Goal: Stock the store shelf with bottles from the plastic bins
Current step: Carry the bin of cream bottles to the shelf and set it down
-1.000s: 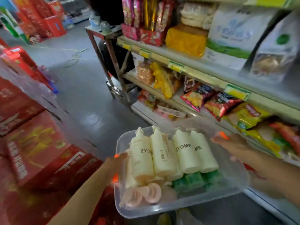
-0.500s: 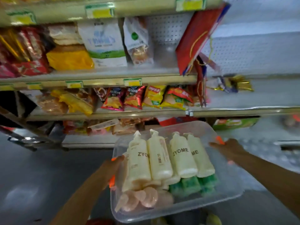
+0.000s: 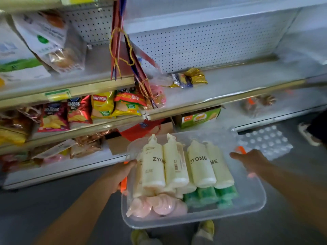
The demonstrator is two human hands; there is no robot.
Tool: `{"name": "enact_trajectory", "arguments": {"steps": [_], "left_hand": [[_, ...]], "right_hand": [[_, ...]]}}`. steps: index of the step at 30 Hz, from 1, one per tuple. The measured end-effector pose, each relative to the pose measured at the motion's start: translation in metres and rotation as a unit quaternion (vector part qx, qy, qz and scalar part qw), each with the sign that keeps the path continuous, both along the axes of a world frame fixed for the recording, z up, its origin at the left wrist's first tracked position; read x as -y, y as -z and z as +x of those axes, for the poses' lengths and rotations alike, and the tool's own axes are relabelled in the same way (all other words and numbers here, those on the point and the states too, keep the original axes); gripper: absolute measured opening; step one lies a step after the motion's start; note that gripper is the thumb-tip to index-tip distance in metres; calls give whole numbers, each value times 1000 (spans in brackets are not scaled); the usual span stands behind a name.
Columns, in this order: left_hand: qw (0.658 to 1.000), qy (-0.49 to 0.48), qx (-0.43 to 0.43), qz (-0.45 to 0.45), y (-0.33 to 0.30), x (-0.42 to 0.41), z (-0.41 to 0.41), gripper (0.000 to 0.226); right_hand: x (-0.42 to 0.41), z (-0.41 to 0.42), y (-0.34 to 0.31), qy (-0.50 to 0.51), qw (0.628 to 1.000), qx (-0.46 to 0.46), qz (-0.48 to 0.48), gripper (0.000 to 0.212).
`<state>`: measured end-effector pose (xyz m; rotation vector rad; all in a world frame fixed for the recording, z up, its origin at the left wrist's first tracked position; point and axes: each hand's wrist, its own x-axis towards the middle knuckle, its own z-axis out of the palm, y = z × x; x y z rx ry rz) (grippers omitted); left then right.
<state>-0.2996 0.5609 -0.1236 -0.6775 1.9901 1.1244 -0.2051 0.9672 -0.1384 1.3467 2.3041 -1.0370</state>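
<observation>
I carry a clear plastic bin (image 3: pixel 254 197) at waist height in front of the store shelf (image 3: pixel 230 85). Inside lie several cream ZYOME pump bottles (image 3: pixel 200 165), with pink bottles (image 3: pixel 159 206) and green bottles (image 3: pixel 208 196) under them. My left hand (image 3: pixel 122 174) grips the bin's left rim. My right hand (image 3: pixel 251 160) grips the right rim. The right part of the middle shelf holds only a few gold and blue wrapped packets (image 3: pixel 189 77).
Chip bags (image 3: pixel 102 106) and snack packs fill the shelves at left. Red paper bags (image 3: pixel 122 50) hang at the shelf divider. A green carton (image 3: pixel 200 118) sits on the lower shelf. A sheet of capped bottles (image 3: pixel 265 140) lies on the floor at right, beside another person's shoe (image 3: pixel 307 133).
The view has swung right from the aisle along the shelving to the sparsely stocked white section. Both hands keep hold of the bin, and the bottles have not shifted.
</observation>
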Motion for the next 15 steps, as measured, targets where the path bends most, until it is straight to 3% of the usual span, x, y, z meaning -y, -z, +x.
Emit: {"name": "enact_trajectory", "arguments": {"steps": [5,12,15], "left_hand": [[999,-29,11,25,18,-74,4,37],[997,-52,33,38,38,-153,-16,42],[997,-56,37,33,47,-179,-37,42]], "right_hand": [[-74,-2,-1,-13,1000,8,0,48],[-143,-32,9,-27,999,38,-4,68],[-166,-48,17,-25,999,45,-3,66]]}}
